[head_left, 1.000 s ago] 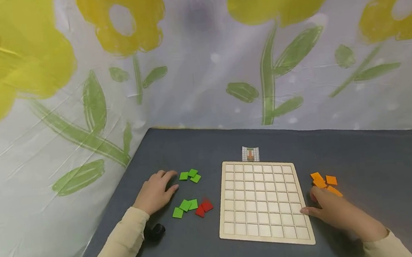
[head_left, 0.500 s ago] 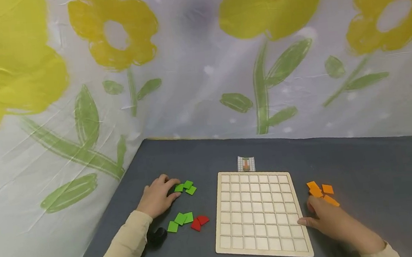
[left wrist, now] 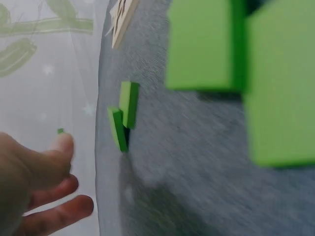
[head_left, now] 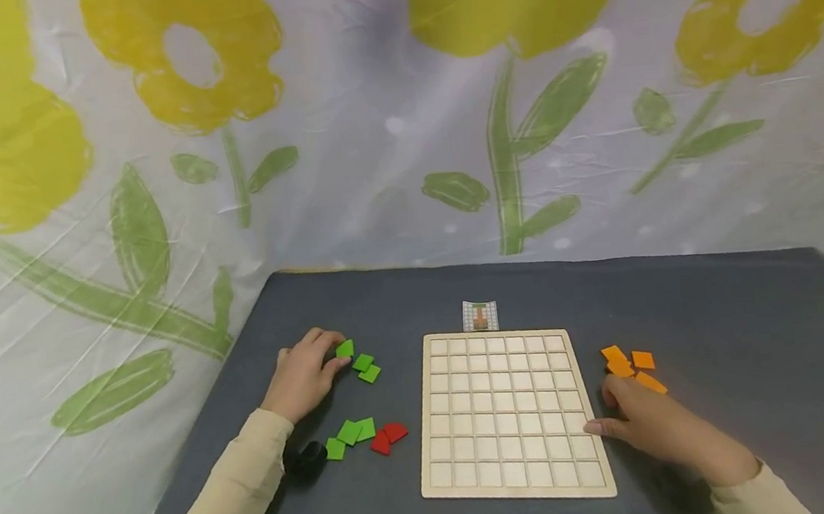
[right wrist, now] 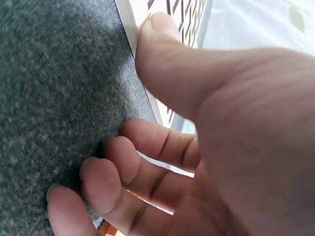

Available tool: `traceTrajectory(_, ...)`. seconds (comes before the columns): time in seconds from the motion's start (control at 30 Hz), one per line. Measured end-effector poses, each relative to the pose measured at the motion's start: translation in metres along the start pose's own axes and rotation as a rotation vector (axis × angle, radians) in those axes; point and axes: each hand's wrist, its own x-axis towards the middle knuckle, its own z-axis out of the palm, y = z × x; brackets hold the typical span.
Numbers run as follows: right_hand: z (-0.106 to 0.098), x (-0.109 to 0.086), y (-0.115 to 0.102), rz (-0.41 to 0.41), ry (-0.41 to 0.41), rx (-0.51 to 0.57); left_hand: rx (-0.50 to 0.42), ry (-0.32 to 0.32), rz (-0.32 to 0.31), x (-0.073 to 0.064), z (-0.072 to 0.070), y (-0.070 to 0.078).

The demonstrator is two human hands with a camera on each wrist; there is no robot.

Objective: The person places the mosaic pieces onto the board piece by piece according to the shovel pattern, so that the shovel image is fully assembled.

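Green tile (head_left: 345, 349), pinched by finger and thumb of the left hand (head_left: 300, 379), beside two further green tiles (head_left: 369, 374), right hand (head_left: 646, 415) loosely curled, holding nothing I can see, thumb on gridded board (head_left: 508, 417), orange tiles (head_left: 620, 367) near fingers.

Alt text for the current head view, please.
A person's left grip pinches a green tile left of a gridded wooden board, while the right grip touches the board's right edge near orange tiles. Other green tiles and two red pieces lie left of the board; a small card sits beyond it.
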Motion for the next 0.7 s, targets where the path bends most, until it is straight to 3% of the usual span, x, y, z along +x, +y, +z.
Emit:
traceTrajectory(0.3,-0.001,-0.002,-0.002,-0.003,0.006,0.010,-0.009,-0.003,0.012,0.026,0.002,0.010)
traceTrajectory(0.7,-0.002,-0.002,-0.002,0.000,0.013,-0.002,-0.039,-0.008,0.043,0.043,0.011,0.037)
